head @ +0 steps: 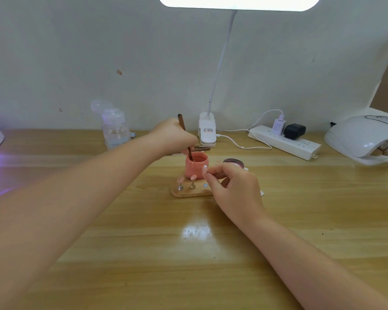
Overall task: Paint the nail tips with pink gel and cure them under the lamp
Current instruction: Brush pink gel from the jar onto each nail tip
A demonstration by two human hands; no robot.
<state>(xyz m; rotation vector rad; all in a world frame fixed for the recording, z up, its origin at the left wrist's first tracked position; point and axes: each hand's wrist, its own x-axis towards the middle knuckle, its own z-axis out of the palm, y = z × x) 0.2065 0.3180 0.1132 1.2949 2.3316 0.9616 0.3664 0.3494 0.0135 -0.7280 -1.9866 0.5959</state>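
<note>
Two hands (174, 136) (234, 186) close around gel jar (196, 167)

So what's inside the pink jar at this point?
The pink jar is open, with pink gel showing at its mouth. The brush, held by the left hand, has its tip dipped in. The bristles and how full the jar is can't be seen.

Brush (184, 130) tip sunk out of sight in jar (196, 167); lamp head (239, 2) cropped at top; stand (188, 191) partly behind right hand (235, 189).
</note>
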